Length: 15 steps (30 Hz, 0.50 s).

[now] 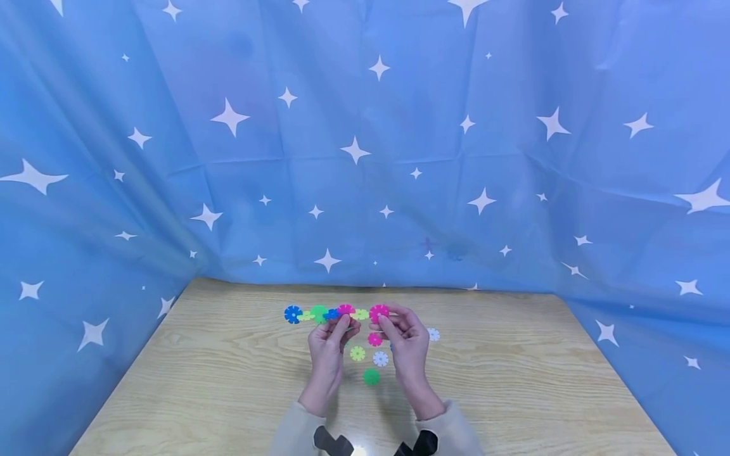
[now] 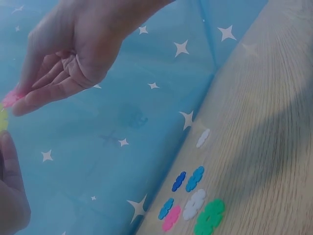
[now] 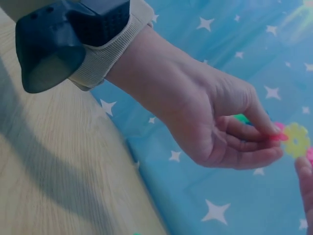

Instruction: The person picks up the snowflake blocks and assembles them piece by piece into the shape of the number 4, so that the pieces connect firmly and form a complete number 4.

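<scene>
A row of joined notched plastic discs is held up above the table. From the left it runs through a blue disc, a yellow-green one, a green one, another blue one, a pink one and a yellow disc. My left hand pinches the pink disc between thumb and fingers. Between the right hand's thumb and fingers is another pink disc, its edge meeting the yellow disc. I cannot tell how deep the notches sit.
Loose discs lie on the wooden table under and beside my hands: pink, yellow, white, green, and a white one right of the right hand. Blue ones show in the left wrist view. A starry blue cloth surrounds the table.
</scene>
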Motion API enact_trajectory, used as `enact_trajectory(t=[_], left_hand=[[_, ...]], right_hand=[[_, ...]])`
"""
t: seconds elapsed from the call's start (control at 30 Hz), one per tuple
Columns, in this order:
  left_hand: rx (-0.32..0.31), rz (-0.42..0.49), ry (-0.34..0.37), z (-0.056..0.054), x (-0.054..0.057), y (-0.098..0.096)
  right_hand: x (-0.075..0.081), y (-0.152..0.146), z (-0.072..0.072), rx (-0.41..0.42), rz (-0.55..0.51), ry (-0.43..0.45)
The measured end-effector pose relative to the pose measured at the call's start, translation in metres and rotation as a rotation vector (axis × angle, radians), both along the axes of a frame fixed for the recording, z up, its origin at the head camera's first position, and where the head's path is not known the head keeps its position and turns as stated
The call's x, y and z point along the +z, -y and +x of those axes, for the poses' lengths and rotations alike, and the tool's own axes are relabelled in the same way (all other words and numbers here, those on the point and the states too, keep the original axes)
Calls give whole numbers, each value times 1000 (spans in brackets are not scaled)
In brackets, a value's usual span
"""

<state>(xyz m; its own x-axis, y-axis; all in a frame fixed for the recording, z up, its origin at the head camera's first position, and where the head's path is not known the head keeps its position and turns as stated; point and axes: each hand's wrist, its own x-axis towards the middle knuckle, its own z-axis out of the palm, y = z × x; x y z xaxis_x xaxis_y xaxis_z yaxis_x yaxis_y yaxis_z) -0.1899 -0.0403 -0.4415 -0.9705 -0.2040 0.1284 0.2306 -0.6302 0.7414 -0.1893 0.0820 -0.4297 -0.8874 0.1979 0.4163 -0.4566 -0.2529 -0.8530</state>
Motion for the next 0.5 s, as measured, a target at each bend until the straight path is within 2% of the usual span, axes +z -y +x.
enact_trajectory(t=[0.17,0.5], left_hand=[[2,11,-22,0,-1,1],[10,9,-23,0,-1,2]], right_hand=[[0,3,1,-6,-12,20],[1,6,2,13,-24,90]])
